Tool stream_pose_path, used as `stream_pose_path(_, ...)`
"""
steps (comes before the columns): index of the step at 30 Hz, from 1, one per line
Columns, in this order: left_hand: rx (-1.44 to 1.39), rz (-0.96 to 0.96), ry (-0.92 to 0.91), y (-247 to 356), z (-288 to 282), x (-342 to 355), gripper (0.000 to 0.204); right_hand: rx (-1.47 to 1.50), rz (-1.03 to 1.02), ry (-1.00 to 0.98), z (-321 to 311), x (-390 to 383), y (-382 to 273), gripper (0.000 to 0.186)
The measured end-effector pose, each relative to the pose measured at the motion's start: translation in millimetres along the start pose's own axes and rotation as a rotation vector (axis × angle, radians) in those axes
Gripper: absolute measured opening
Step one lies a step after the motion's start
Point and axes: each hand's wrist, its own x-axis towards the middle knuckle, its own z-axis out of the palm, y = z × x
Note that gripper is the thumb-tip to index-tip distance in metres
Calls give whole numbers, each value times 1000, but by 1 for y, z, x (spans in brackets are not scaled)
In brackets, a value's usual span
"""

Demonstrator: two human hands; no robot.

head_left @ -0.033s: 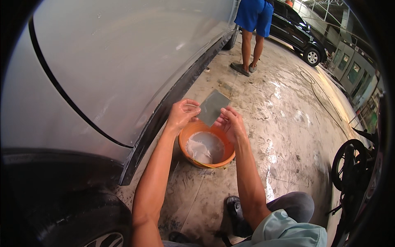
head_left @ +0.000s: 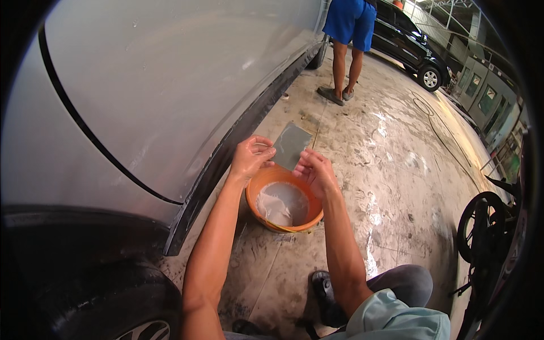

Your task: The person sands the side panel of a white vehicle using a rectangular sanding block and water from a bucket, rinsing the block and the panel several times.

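Observation:
A thin grey rectangular sheet of sandpaper (head_left: 292, 145) is held up in front of me, above the far rim of an orange bucket (head_left: 254, 212). My left hand (head_left: 253, 155) pinches its left edge between thumb and fingers. At the lower right edge, the curled fingers of my right hand (head_left: 318, 171) close on the sheet. Cloudy water (head_left: 294, 197) stands in the bucket, with a pale wet cloth (head_left: 274, 208) partly in it. To the left rises the grey side panel of a car (head_left: 141, 102), dotted with a few drops.
A car wheel (head_left: 130, 306) is at the lower left. Ahead, a person in blue shorts (head_left: 350, 25) stands beside the car. A black car (head_left: 416, 54) is parked farther off. A motorbike (head_left: 481, 232) stands at right, and a hose (head_left: 439, 127) lies on the wet floor (head_left: 391, 187).
The sandpaper has shifted slightly left and turned a little. My right hand has moved slightly left with it; my left hand stays nearly in place.

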Motion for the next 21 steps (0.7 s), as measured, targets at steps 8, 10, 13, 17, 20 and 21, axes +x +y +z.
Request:
stream_pose_path(8,311,-74,31,-16,-10,9,28,-544,-145,14,14,-2,19,16)
stream_pose_path(10,352,-160,52,-16,-10,11,41,-910,-296,46,14,-9,16,16)
stream_pose_path(13,235,-336,79,3,-1,4,70,-1246,-346,54,12,-8,29,27)
stream_pose_path(17,264,-413,63,10,-3,2,59,-1384,-352,-30,33,-26,17,34)
stream_pose_path(20,286,-363,-30,9,-11,-1,45,-1415,-336,-99,34,-29,11,38)
stream_pose_path(21,261,-404,-34,9,-14,-1,33,-1391,-320,-117,35,-29,6,39)
